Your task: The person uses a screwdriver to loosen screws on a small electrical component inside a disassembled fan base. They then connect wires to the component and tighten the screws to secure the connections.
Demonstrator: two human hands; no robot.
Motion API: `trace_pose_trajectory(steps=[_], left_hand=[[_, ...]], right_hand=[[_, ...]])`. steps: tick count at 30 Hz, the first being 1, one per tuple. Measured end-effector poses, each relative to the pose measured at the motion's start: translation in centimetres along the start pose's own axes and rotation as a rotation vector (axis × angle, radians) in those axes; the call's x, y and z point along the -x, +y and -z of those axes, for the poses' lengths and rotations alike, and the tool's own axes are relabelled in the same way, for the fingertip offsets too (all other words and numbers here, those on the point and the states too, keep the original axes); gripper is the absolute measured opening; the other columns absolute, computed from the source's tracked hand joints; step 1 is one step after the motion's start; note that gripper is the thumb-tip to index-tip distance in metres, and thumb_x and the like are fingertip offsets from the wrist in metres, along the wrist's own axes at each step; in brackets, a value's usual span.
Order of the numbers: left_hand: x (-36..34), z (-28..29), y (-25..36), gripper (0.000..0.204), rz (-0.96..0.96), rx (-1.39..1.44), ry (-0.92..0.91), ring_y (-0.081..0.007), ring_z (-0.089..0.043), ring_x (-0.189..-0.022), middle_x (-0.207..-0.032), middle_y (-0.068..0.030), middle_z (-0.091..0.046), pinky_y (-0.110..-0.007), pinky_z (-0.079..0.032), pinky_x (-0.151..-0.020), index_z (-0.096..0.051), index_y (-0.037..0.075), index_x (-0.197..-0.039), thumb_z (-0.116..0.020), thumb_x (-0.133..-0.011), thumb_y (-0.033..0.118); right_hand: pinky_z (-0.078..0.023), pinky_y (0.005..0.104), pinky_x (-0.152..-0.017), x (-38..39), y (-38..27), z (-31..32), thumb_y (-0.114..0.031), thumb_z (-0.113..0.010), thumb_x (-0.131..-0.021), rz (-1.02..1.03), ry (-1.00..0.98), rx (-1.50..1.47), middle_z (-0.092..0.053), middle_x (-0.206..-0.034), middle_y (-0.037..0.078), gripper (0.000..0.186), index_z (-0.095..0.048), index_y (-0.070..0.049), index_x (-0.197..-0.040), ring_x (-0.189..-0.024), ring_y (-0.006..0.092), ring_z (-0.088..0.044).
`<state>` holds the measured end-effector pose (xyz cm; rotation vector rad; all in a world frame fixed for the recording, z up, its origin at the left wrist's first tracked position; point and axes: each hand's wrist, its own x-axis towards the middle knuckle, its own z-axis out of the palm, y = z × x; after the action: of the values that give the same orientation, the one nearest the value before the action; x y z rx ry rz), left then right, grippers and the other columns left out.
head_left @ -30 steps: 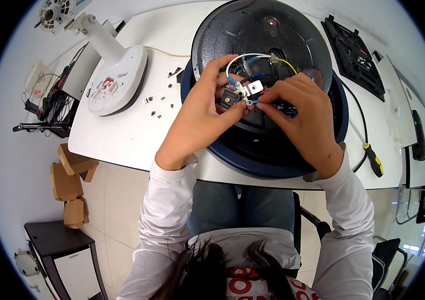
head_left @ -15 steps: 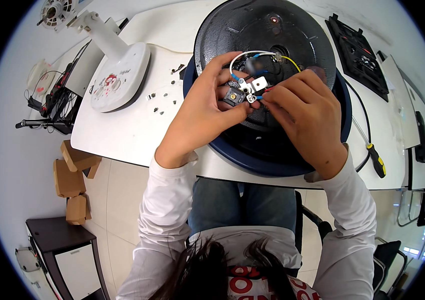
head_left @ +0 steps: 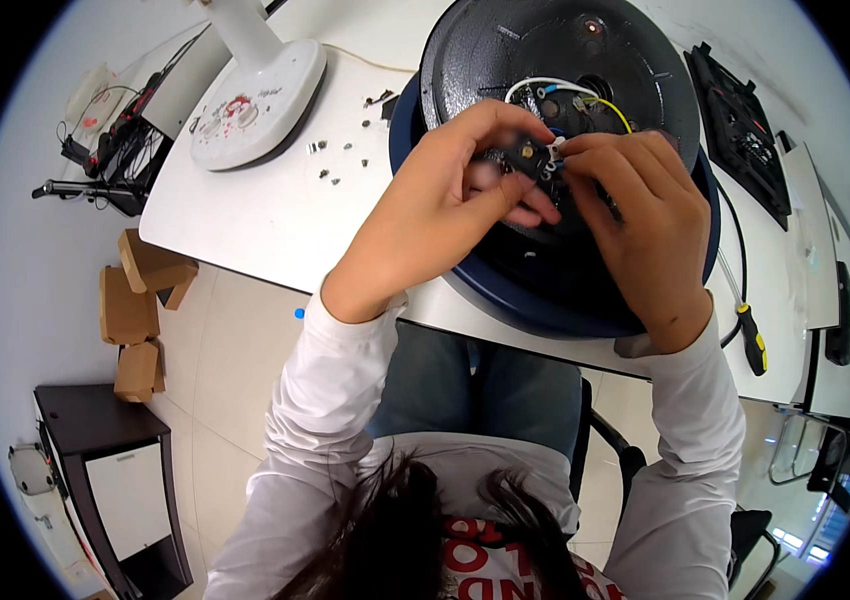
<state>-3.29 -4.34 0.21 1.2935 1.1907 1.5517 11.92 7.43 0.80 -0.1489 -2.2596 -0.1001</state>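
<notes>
My left hand (head_left: 425,205) is closed around a small black electrical part (head_left: 525,154) with a brass-coloured centre. At that part's right side, the fingers of my right hand (head_left: 640,215) pinch at small metal tabs; what sits between those fingertips is mostly hidden. Both hands are over a round, glossy black metal shell (head_left: 475,65) resting in a dark blue round casing (head_left: 515,305). Beyond the fingers, a white wire (head_left: 557,80) ends in a blue-sleeved ring terminal (head_left: 547,91), apart from the black part. A yellow wire (head_left: 610,108) runs close to my right fingers.
Several small screws or metal bits (head_left: 330,175) lie on the white table (head_left: 245,220) at left, near a white appliance base (head_left: 265,110). To the right are a yellow-black screwdriver (head_left: 753,340), a black cable (head_left: 735,220) and an open black tool case (head_left: 740,130). Cardboard boxes (head_left: 130,305) stand on the floor.
The white wire's blue terminal, earlier beside the part in my left hand, now sits apart from it, farther back. The part has turned, and my right fingertips have come closer to it.
</notes>
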Motion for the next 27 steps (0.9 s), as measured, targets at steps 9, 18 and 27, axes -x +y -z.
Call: trace_pose_trajectory(steps=[9, 18, 27], left_hand=[[0.3, -0.9, 0.0, 0.028, 0.026, -0.152, 0.127, -0.0201, -0.069, -0.088, -0.104, -0.013, -0.064, -0.025, -0.056, -0.08, -0.052, -0.003, -0.124, -0.052, -0.097, 0.004], [0.1, -0.9, -0.2, 0.034, 0.011, -0.076, 0.125, -0.0197, -0.069, -0.09, -0.098, -0.0108, -0.067, -0.026, -0.055, -0.083, -0.056, -0.004, -0.118, -0.062, -0.085, -0.01], [0.4, -1.2, -0.8, 0.034, -0.051, -0.108, 0.199, -0.019, -0.069, -0.091, -0.1, -0.0125, -0.068, -0.026, -0.054, -0.085, -0.056, -0.005, -0.117, -0.066, -0.084, -0.006]], right_hand=[[-0.05, 0.0287, -0.062, 0.3, 0.0, 0.2, -0.006, -0.072, -0.07, 0.018, 0.046, 0.04, -0.064, -0.086, 0.0, 0.016, -0.064, -0.009, -0.083, -0.079, 0.019, -0.062], [-0.05, 0.0315, -0.068, 0.1, -0.7, 1.1, 0.0, -0.076, -0.065, 0.021, 0.031, 0.017, -0.068, -0.085, 0.004, 0.02, -0.068, -0.005, -0.083, -0.078, 0.0222, -0.061], [-0.049, 0.0324, -0.068, 0.2, -0.4, 0.6, 0.002, -0.076, -0.063, 0.028, 0.063, -0.031, -0.066, -0.083, 0.004, 0.023, -0.067, -0.005, -0.083, -0.077, 0.023, -0.06]])
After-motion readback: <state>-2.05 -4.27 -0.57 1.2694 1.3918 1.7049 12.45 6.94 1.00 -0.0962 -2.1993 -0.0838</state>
